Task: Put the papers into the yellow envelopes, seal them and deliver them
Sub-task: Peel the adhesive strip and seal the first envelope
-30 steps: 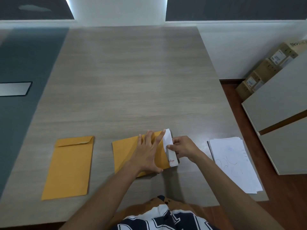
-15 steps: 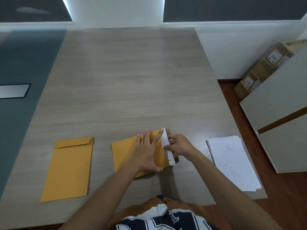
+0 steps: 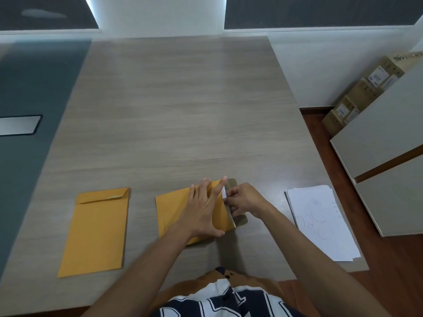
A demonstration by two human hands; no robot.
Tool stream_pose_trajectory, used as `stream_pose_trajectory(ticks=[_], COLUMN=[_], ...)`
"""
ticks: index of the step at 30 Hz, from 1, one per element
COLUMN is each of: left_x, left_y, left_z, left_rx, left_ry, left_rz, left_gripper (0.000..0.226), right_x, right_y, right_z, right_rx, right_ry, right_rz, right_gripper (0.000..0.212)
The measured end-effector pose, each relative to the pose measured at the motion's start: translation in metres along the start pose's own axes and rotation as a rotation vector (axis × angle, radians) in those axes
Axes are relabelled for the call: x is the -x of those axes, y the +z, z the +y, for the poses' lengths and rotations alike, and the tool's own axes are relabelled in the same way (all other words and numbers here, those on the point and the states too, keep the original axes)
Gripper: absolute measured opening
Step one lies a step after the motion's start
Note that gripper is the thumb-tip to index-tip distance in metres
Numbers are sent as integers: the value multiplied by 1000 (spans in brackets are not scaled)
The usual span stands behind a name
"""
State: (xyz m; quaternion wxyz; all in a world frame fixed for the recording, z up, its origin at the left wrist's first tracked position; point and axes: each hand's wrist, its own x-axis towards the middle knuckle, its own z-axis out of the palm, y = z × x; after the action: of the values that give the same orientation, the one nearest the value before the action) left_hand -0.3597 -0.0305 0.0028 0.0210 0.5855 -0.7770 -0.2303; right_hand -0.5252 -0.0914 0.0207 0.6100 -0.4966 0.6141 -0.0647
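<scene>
The left hand (image 3: 203, 209), fingers spread, is pressing the middle envelope (image 3: 174, 213) flat on the counter (image 3: 183, 110), seemingly steadying it while the right hand (image 3: 243, 200) is pinching the white strip (image 3: 230, 213) at its 3 o'clock edge. Papers (image 3: 320, 223) are waiting further toward 3 o'clock.

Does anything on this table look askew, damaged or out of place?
Nothing is damaged or spilled. The middle envelope lies turned sideways and slightly skewed under the left hand, unlike the upright left envelope. The paper stack overhangs the table edge slightly.
</scene>
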Motion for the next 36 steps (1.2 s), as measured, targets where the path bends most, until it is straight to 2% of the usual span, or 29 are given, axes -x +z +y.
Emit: stream_pose_trajectory(ticks=[5,10,20,24,28,34,36], left_x=[1,1,0,-1,-3,-5,-8], left_y=[0,0,7,21,38,46,45], left_z=[-2,0,-7,-19,-29,-33,-31], left_rx=[0,0,-39,-56,-127,-131,-153], left_ry=[-6,4,-8,-87,-134,-149,-154], left_rz=[16,19,32,-2,-96,-92,-81], left_gripper=[149,150,150,151,142,102,96], right_x=[-3,-3,-4,-6,-14,-29,-32], right_y=[0,2,2,-8,-7,5,7], right_z=[0,-3,-1,7,28,50,51], right_rx=[-45,-53,-62,-54,237,531,590], right_ry=[16,0,-19,-103,-202,-290,-322], right_rz=[14,2,-62,80,246,269,286], right_gripper=[19,7,20,12,9,7,11])
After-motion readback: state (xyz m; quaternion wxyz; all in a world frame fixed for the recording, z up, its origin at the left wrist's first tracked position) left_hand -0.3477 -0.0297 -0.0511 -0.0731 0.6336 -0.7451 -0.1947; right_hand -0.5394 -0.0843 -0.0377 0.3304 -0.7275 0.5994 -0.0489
